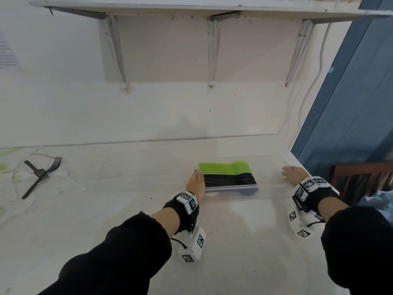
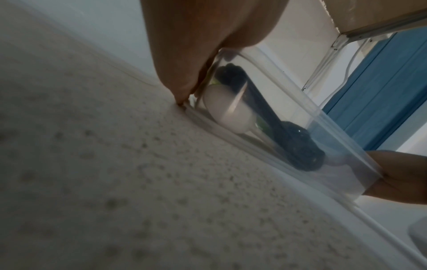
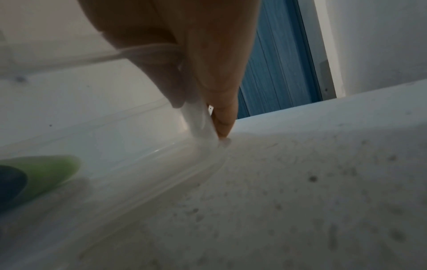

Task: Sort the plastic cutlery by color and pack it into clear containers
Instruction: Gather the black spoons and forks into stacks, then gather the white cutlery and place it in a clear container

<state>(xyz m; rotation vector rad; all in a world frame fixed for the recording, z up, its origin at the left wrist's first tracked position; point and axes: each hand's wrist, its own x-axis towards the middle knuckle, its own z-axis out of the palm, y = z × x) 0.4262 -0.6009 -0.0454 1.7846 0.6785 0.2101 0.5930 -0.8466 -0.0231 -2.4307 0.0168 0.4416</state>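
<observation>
A long clear container (image 1: 270, 188) lies on the white table (image 1: 127, 209). It holds a stack of green cutlery (image 1: 225, 168) behind black cutlery (image 1: 229, 180). Through its wall the left wrist view shows a white spoon (image 2: 226, 107) and a black spoon (image 2: 300, 146). My left hand (image 1: 196, 184) presses flat against the container's left end, its fingers (image 2: 180, 64) pointing straight down to the table. My right hand (image 1: 294, 174) holds the right end, where one finger shows through the plastic and another finger (image 3: 215, 82) lies outside the wall. Green cutlery (image 3: 46, 169) shows blurred in the right wrist view.
Two black forks (image 1: 40, 175) lie crossed at the far left on clear plastic, with green pieces (image 1: 4, 167) at the frame edge. A wall shelf (image 1: 191, 11) hangs overhead. A blue door (image 1: 350, 103) and a brown chair (image 1: 361, 177) stand past the table's right edge.
</observation>
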